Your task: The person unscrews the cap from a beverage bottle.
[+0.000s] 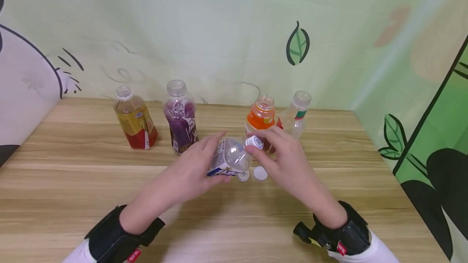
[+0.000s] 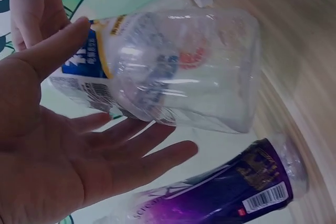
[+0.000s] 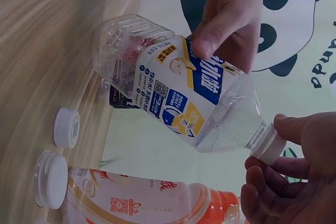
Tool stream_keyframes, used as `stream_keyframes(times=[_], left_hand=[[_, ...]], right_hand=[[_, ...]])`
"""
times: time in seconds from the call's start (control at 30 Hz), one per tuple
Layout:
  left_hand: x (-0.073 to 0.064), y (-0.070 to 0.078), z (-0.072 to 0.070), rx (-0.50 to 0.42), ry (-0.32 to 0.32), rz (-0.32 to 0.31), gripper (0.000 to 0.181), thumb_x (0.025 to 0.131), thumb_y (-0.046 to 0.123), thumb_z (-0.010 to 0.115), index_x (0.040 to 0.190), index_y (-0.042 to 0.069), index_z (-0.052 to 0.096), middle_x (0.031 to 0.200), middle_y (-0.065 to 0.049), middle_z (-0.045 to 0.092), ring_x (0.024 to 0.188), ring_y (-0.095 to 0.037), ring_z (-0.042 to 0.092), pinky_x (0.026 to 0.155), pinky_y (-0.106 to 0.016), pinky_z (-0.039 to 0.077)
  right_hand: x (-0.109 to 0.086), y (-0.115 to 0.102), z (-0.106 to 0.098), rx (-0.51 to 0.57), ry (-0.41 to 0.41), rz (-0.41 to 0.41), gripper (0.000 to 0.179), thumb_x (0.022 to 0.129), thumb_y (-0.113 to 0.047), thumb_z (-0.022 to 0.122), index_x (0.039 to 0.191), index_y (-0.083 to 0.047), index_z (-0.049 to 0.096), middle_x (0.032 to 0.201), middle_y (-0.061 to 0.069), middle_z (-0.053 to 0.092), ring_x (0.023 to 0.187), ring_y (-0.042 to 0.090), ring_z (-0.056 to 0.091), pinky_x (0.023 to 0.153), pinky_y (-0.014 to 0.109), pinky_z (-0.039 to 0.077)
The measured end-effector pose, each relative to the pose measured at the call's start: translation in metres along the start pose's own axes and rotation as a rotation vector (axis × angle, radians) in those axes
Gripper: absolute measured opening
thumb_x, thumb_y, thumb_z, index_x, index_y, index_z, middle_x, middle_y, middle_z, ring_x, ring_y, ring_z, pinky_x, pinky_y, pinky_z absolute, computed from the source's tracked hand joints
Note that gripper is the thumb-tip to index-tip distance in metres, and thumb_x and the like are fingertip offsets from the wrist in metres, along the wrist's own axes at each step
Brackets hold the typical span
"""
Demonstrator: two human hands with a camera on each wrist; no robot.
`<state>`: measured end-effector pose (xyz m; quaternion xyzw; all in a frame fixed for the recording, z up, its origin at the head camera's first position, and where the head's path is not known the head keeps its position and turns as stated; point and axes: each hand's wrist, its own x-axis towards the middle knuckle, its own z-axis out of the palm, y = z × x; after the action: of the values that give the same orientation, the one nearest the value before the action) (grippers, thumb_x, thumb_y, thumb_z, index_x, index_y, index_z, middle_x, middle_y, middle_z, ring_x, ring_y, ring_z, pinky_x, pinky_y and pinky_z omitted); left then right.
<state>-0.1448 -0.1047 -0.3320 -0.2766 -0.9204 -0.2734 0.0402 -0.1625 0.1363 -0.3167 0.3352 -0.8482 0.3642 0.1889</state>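
Observation:
My left hand (image 1: 188,169) holds a clear plastic bottle (image 1: 235,155) with a blue, white and yellow label, tilted with its neck to the right. In the left wrist view its thumb lies on the label and its fingers pass behind the bottle. The thumb and fingers of my right hand (image 1: 289,159) pinch a white cap (image 3: 270,145) at the mouth of that bottle. Whether the cap is screwed tight I cannot tell. Two loose white caps, one smaller (image 3: 66,128) and one wider (image 3: 51,179), lie on the table under the hands.
Uncapped bottles stand along the back: a yellow-red one (image 1: 135,121), a purple one (image 1: 180,121), an orange-labelled one (image 1: 261,117) and a clear one (image 1: 295,119). The last two are partly behind my right hand. A printed cloth wall (image 1: 219,35) rises behind the wooden table (image 1: 73,190).

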Motion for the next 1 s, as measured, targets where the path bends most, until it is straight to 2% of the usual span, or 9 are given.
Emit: stream_keyframes(times=[0.13, 0.3, 0.47, 0.63, 0.83, 1.0], left_hand=[[0.002, -0.008, 0.001, -0.013, -0.043, -0.03, 0.089, 0.083, 0.031, 0.089, 0.151, 0.002, 0.04, 0.133, -0.023, 0.059, 0.112, -0.034, 0.063, 0.094, -0.05, 0.054], [0.003, -0.014, 0.002, -0.037, -0.066, -0.04, 0.077, 0.083, 0.029, 0.089, 0.143, 0.003, 0.047, 0.124, -0.017, 0.062, 0.1, -0.026, 0.064, 0.087, -0.046, 0.056], [0.004, -0.014, 0.003, -0.048, -0.068, -0.049, 0.075, 0.083, 0.029, 0.089, 0.141, 0.004, 0.048, 0.122, -0.015, 0.063, 0.1, -0.025, 0.064, 0.086, -0.045, 0.056], [0.004, -0.013, 0.003, -0.038, -0.07, -0.056, 0.075, 0.083, 0.03, 0.089, 0.142, 0.005, 0.049, 0.122, -0.015, 0.063, 0.1, -0.025, 0.064, 0.086, -0.045, 0.056], [0.004, -0.014, 0.004, -0.016, -0.067, -0.04, 0.076, 0.084, 0.031, 0.088, 0.143, 0.004, 0.048, 0.123, -0.016, 0.063, 0.099, -0.025, 0.065, 0.085, -0.044, 0.057], [0.004, -0.014, 0.004, -0.018, -0.061, -0.01, 0.075, 0.085, 0.032, 0.087, 0.143, 0.004, 0.048, 0.12, -0.015, 0.064, 0.096, -0.023, 0.064, 0.082, -0.042, 0.057]], right_hand=[[0.0, 0.001, 0.0, 0.0, -0.001, 0.011, 0.027, 0.092, -0.012, 0.079, 0.117, -0.003, 0.072, 0.096, 0.0, 0.066, 0.083, 0.015, 0.057, 0.066, 0.036, 0.053], [0.0, 0.001, 0.0, -0.002, -0.011, 0.025, 0.024, 0.094, -0.014, 0.077, 0.115, -0.003, 0.071, 0.095, -0.001, 0.065, 0.082, 0.014, 0.057, 0.066, 0.036, 0.054], [0.0, 0.003, 0.0, -0.002, -0.013, 0.08, 0.022, 0.096, -0.017, 0.075, 0.114, -0.004, 0.07, 0.092, -0.001, 0.064, 0.077, 0.014, 0.056, 0.064, 0.033, 0.053], [0.0, 0.002, -0.001, -0.024, -0.012, 0.142, 0.018, 0.095, -0.02, 0.077, 0.106, -0.007, 0.071, 0.084, -0.002, 0.061, 0.072, 0.013, 0.054, 0.061, 0.028, 0.049], [0.0, 0.0, -0.002, -0.033, -0.021, 0.153, 0.017, 0.092, -0.016, 0.08, 0.103, -0.006, 0.071, 0.081, -0.001, 0.057, 0.071, 0.014, 0.052, 0.06, 0.028, 0.047], [0.0, -0.001, -0.002, 0.009, -0.025, 0.155, 0.018, 0.092, -0.014, 0.079, 0.106, -0.005, 0.071, 0.085, 0.0, 0.056, 0.073, 0.015, 0.052, 0.06, 0.03, 0.046]])
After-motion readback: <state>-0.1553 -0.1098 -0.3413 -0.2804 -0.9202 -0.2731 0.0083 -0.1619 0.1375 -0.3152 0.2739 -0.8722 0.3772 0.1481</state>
